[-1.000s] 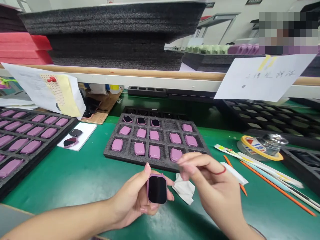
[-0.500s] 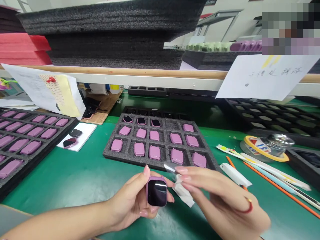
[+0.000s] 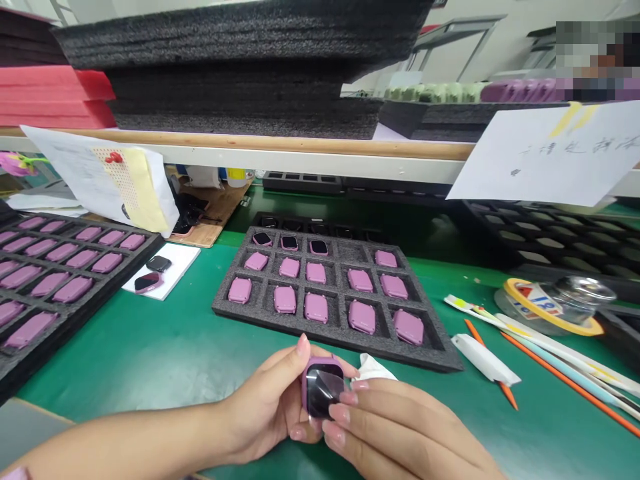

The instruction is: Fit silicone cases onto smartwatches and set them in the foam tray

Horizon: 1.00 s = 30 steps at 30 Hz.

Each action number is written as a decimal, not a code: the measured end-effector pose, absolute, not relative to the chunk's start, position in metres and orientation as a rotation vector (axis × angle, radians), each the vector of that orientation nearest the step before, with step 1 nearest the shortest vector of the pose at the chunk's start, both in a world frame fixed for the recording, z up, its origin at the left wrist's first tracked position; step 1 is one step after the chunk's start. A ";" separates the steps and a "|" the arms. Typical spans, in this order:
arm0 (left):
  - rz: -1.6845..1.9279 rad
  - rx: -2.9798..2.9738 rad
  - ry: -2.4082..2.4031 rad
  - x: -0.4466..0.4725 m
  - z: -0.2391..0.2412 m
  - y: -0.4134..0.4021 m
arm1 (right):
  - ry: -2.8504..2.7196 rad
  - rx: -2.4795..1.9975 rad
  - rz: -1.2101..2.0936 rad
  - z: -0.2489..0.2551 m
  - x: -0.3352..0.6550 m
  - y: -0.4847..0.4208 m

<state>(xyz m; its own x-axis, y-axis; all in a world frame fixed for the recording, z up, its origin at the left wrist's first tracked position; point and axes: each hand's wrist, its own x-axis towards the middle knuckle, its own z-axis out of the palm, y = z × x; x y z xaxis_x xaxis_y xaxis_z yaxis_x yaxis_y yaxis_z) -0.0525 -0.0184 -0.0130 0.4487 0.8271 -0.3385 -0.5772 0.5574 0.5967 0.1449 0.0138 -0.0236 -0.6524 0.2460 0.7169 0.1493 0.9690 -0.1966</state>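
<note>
My left hand (image 3: 273,393) grips a purple smartwatch case (image 3: 306,383) by its sides, with the black screen facing me. A clear film (image 3: 324,390) lies across that screen, tilted, its lower edge poking out past the case. The fingertips of my right hand (image 3: 400,427) pinch the film's right side and touch the screen. Behind those fingers shows a white wipe (image 3: 373,368); whether the hand still holds it, I cannot tell. Just beyond both hands sits a black foam tray (image 3: 280,323) with purple watch cases (image 3: 316,308) in its compartments, a few showing dark screens.
Another foam tray (image 3: 100,293) of purple cases stands at left, beside a white pad (image 3: 183,263) bearing two watch cases. To the right lie brushes (image 3: 575,353), orange sticks (image 3: 550,370), a white packet (image 3: 485,360) and a glass jar (image 3: 550,310). A shelf (image 3: 300,152) spans above.
My right hand has moved left and down, bringing the clear film from beside the watch case onto its screen. My left hand keeps its hold on the case.
</note>
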 end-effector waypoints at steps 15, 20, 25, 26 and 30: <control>0.822 0.709 0.795 -0.051 -0.024 -0.020 | -1.977 -0.735 1.036 -0.014 0.119 0.023; 0.710 0.601 0.826 -0.049 -0.025 -0.018 | -1.719 -0.858 1.605 -0.017 0.114 0.018; 0.699 0.564 0.829 -0.048 -0.025 -0.019 | -1.528 -0.875 1.760 -0.020 0.111 0.019; 0.690 0.563 0.826 -0.048 -0.025 -0.019 | -1.483 -0.881 1.805 -0.020 0.111 0.019; 0.672 0.559 0.803 -0.049 -0.023 -0.019 | -1.419 -0.897 1.875 -0.016 0.111 0.021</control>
